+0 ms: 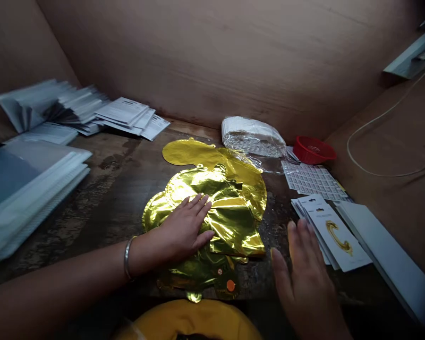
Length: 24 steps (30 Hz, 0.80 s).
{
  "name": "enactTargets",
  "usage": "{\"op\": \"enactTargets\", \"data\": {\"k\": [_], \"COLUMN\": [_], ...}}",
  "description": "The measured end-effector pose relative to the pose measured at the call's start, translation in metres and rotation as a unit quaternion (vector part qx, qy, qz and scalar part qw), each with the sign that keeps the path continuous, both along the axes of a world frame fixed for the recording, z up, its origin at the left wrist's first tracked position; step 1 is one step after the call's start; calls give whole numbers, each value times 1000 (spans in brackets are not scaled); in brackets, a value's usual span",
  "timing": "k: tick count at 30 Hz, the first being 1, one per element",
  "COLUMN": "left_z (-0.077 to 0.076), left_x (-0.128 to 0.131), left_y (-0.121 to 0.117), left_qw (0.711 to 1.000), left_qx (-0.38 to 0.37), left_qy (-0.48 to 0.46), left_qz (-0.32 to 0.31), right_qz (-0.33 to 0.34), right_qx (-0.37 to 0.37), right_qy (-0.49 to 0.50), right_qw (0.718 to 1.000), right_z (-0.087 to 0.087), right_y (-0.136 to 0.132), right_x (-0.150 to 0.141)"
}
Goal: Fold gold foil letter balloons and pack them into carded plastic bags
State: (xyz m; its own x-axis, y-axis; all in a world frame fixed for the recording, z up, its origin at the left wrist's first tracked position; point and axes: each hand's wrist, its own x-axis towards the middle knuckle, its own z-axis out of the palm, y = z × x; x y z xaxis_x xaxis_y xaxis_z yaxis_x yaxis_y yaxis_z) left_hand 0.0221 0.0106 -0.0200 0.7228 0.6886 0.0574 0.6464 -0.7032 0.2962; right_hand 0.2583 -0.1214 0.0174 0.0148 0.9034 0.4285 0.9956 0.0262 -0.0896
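Flat gold foil balloons (230, 219) lie overlapping in the middle of the dark wooden table (116, 184). On top of them rests my left hand (186, 226), palm down with its fingers stretched out, pressing on a folded shiny piece. Beneath, another foil balloon (191, 269) reaches the near table edge and carries a small orange round sticker (230, 285). My right hand (302, 278) is raised right of the foil, thumb apart from the fingers, holding nothing. Nearest to it is a small stack of white cards (331, 231) printed with a gold letter C balloon.
Stacked clear plastic sleeves (38, 189) and fanned white packets (123, 113) occupy the left. At the back are a plastic-wrapped white bundle (253, 137) and a red basket (313, 150). A printed label sheet (313, 181) and long white card (386, 255) lie right. A cable (354, 137) hangs along the wall.
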Motion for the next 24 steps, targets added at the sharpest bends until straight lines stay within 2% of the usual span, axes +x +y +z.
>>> {"op": "enactTargets", "data": {"k": [2, 3, 5, 7, 9, 10, 11, 14, 16, 18, 20, 24], "left_z": [0, 0, 1, 5, 12, 17, 22, 36, 41, 44, 45, 48], "left_x": [0, 0, 0, -1, -6, -9, -14, -28, -34, -35, -30, -17], "left_y": [-2, -3, -5, -4, 5, 14, 26, 78, 114, 141, 156, 160], "left_qw": [1000, 1000, 1000, 999, 997, 995, 993, 973, 961, 952, 943, 922], "left_qx": [-5, -9, -17, -25, -49, -67, -83, -107, -140, -197, -253, -332], "left_qy": [-5, -8, -15, -30, -53, -69, -86, -114, -97, -78, -67, -82], "left_qz": [-2, -3, -4, -12, -27, -14, 18, 172, 217, 221, 205, 183], "right_qz": [69, 94, 118, 116, 106, 101, 96, 88, 86, 85, 85, 88], "right_qx": [3, -29, -119, -180, -199, -198, -196, -189, -188, -186, -180, -167], "right_qy": [35, 49, 51, 35, 19, 14, 11, 7, 3, -2, -5, 4], "right_qw": [997, 994, 984, 976, 974, 975, 976, 978, 978, 979, 980, 982], "right_z": [6, 3, -12, -32, -49, -53, -56, -55, -54, -54, -56, -63], "right_y": [33, 50, 75, 89, 93, 92, 91, 87, 87, 88, 89, 90], "right_x": [-25, -39, -62, -73, -73, -71, -70, -68, -69, -69, -69, -69]}}
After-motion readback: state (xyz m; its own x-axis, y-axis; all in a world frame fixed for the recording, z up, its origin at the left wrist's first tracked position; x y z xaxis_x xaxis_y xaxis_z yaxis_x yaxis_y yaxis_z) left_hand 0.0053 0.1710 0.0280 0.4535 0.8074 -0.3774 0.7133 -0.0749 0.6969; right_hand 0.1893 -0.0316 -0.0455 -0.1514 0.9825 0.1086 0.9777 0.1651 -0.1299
